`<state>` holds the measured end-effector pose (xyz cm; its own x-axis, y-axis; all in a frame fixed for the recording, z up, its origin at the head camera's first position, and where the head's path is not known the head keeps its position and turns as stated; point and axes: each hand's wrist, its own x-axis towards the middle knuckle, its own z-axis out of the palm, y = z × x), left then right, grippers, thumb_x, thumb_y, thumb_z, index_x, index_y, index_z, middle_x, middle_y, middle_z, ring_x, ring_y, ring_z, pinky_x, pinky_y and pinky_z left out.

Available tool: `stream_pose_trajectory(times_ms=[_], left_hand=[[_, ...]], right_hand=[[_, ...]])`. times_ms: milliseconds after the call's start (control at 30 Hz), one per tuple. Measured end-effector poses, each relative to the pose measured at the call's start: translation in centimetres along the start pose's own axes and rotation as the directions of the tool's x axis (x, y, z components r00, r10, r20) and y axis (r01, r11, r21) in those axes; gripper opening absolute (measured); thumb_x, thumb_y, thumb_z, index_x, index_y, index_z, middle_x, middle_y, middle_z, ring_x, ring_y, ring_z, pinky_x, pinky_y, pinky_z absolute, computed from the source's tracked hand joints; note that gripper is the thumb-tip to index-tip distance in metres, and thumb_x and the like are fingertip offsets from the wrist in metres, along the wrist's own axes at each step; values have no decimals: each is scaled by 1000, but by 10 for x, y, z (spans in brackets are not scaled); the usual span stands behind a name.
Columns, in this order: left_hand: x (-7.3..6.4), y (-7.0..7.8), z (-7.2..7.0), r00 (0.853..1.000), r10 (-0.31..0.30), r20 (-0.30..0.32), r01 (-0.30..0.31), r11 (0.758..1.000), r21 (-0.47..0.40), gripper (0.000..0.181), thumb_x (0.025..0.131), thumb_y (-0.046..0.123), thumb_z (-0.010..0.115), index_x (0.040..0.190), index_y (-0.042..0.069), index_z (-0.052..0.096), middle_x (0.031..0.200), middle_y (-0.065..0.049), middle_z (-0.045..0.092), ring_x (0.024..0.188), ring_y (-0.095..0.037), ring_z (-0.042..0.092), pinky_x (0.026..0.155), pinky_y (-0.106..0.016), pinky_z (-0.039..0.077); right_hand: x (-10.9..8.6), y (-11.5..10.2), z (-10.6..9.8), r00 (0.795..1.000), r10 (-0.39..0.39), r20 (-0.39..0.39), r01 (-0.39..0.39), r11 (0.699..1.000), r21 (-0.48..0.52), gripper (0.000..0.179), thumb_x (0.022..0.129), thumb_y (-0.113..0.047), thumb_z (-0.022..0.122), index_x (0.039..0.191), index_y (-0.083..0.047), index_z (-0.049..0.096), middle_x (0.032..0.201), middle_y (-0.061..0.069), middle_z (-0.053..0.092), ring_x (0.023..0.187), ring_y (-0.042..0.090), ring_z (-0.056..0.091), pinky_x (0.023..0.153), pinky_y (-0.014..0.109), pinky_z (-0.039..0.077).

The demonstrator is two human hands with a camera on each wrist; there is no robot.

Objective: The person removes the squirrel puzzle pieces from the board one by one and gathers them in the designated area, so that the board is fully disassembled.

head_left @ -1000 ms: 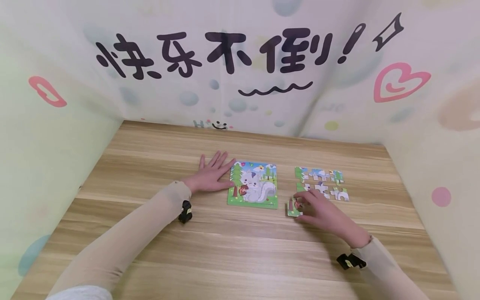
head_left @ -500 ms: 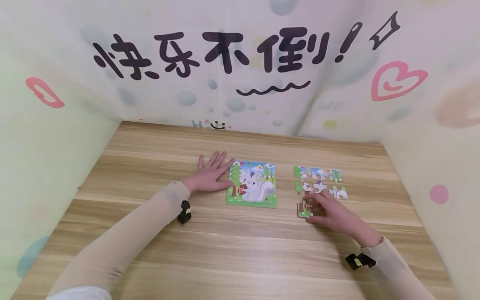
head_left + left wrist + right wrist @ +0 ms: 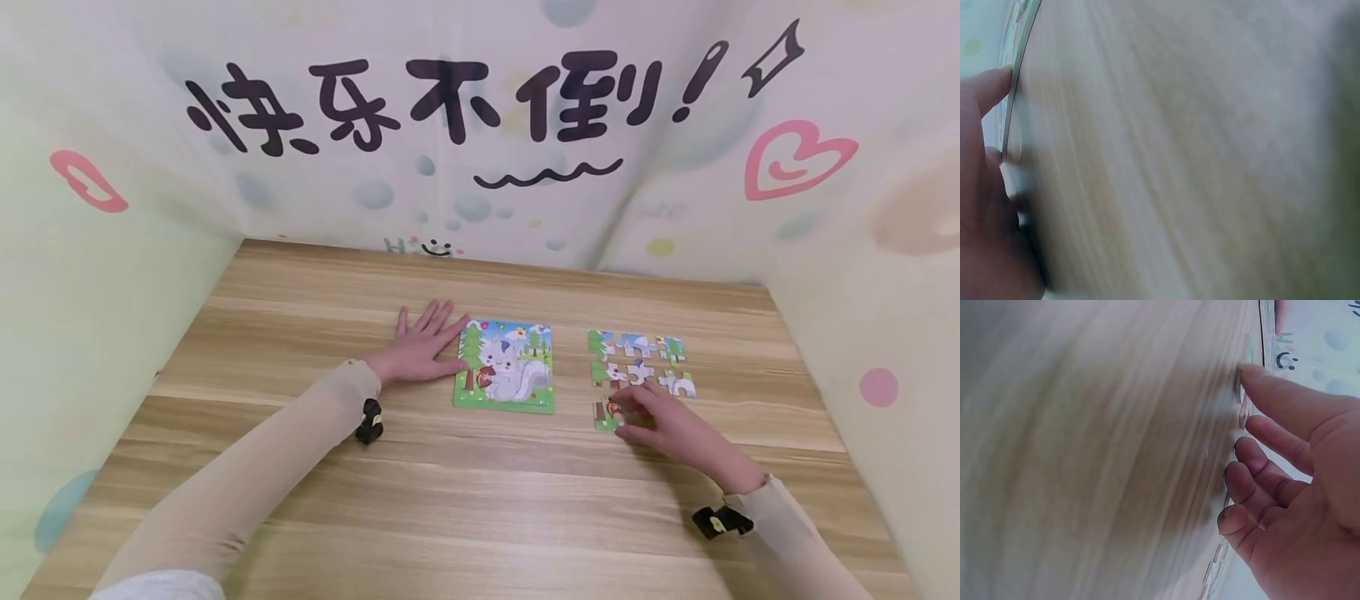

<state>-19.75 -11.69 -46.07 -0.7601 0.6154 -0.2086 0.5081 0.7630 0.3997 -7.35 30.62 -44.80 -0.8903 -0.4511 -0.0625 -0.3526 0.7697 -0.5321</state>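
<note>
My left hand point(image 3: 422, 350) lies spread flat on the table, its thumb and index finger at the left edge of the squirrel picture board point(image 3: 517, 379). In the left wrist view the thumb point(image 3: 994, 87) touches the board's side. My right hand point(image 3: 667, 417) has thumb and index finger at opposite edges of a jigsaw piece point(image 3: 602, 414) showing a brown trunk and green grass. That piece lies flat, close below the left column of several other jigsaw pieces point(image 3: 636, 343). In the right wrist view the thumb point(image 3: 1260, 381) meets the piece's edge and the other fingers are bent.
The wood-grain table point(image 3: 450, 500) carries the board in the middle and the pieces to its right, in spaced rows. A printed cloth wall point(image 3: 450, 217) stands at the back, with more cloth at both sides. Each wrist wears a black device point(image 3: 722, 522).
My right hand has moved a little right with the jigsaw piece, which was tilted and now lies flat below the other pieces. My left hand stays where it was.
</note>
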Motion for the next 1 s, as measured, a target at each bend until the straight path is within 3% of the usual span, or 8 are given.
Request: stream_pose_trajectory(times_ms=[700, 1000], left_hand=[[0, -1, 1, 1000, -1, 2, 1, 1000, -7, 85, 103, 58, 51, 169, 19, 14, 174, -19, -4, 160, -39, -12, 118, -72, -16], [1, -2, 1, 1000, 1, 2, -1, 1000, -3, 85, 103, 58, 51, 169, 18, 14, 174, -20, -4, 159, -40, -12, 118, -72, -15]], right_hand=[[2, -4, -1, 999, 31, -13, -31, 999, -45, 37, 91, -17, 82, 123, -6, 67, 107, 1, 61, 97, 16, 59, 83, 39, 57], [21, -33, -1, 995, -93, -28, 89, 989, -120, 34, 92, -15, 80, 122, -4, 68, 100, 0, 63, 89, 17, 59, 77, 37, 54]])
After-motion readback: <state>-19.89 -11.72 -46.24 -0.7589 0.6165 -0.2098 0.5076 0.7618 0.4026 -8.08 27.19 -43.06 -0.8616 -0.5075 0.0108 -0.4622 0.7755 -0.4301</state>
